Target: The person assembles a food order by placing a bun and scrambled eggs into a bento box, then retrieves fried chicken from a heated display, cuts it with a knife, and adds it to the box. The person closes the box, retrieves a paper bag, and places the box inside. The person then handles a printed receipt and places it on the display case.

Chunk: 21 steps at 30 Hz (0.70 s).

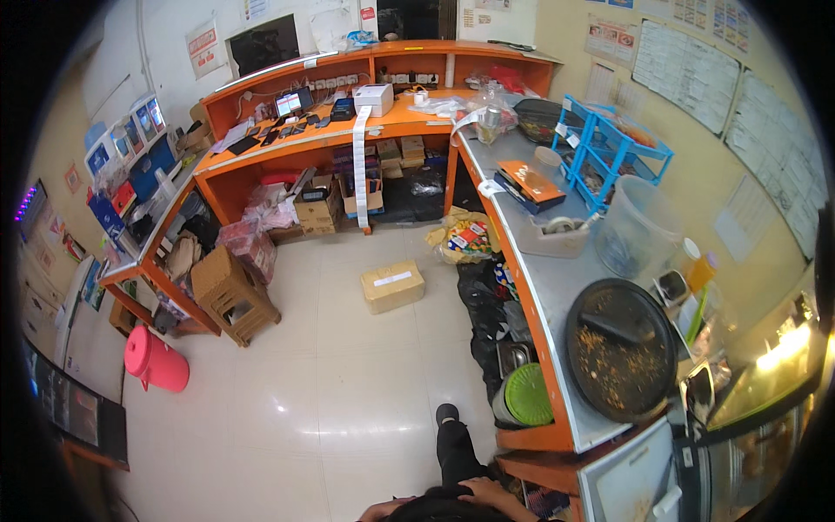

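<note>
Person stands at bottom centre of the frame, both hands low against dark clothing. Right hand [489, 494] rests flat on the dark trouser leg [454, 452], fingers spread, grip released, holding nothing. Left hand [376, 510] is mostly cut off by the bottom edge; can't tell its grip. One black shoe [447, 412] shows on the white tile floor [348, 383] just above the leg. Right of the leg, a green round lid [528, 394] sits under the steel-topped table [557, 287]. On the table, lower right, a big black round pan [621, 350] with crumbs. Cardboard box [392, 285] on the floor mid-frame; pink bucket [156, 360] at left.
</note>
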Available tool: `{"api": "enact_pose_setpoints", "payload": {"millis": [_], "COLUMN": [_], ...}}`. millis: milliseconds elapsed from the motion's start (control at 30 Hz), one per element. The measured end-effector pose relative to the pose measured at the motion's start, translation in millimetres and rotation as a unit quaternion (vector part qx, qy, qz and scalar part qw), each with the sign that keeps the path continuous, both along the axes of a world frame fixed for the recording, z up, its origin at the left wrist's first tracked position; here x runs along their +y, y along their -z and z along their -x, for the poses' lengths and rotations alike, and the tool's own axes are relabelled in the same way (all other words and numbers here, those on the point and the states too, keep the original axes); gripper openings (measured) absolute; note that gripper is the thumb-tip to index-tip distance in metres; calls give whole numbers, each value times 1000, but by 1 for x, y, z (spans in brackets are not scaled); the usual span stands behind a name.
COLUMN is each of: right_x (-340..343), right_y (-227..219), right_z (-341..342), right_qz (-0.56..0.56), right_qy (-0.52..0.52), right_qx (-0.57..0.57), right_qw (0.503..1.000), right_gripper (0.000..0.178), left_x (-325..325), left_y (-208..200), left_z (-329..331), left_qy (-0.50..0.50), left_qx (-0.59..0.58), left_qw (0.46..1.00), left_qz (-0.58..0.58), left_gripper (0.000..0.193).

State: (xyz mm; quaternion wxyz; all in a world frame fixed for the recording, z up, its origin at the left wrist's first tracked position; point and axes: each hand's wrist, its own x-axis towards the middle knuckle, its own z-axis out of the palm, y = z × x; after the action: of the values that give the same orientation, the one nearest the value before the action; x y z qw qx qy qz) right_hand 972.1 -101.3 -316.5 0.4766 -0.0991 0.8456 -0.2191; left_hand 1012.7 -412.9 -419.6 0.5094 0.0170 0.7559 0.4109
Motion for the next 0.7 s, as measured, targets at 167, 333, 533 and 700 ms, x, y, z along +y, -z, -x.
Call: {"api": "enact_pose_setpoints", "payload": {"millis": [167, 333, 533, 700], "right_x": [8, 5, -18, -50], "right_y": [49, 69, 64, 68], "right_z": [115, 226, 316, 390], "right_qz": [-38, 13, 95, 136], "right_qy": [2, -82, 2, 159], "right_qx": [2, 28, 88, 96], "right_qw": [999, 996, 991, 973], "right_gripper": [79, 64, 34, 37], "left_x": [26, 44, 42, 5], "left_y": [-12, -46, -68, -55], "left_z": [119, 225, 333, 428], "left_qy": [-4, -4, 16, 79], "left_qx": [41, 107, 122, 120], "left_qw": [999, 994, 992, 988], "left_qz": [8, 26, 42, 55], "left_gripper": [32, 31, 29, 28]}}
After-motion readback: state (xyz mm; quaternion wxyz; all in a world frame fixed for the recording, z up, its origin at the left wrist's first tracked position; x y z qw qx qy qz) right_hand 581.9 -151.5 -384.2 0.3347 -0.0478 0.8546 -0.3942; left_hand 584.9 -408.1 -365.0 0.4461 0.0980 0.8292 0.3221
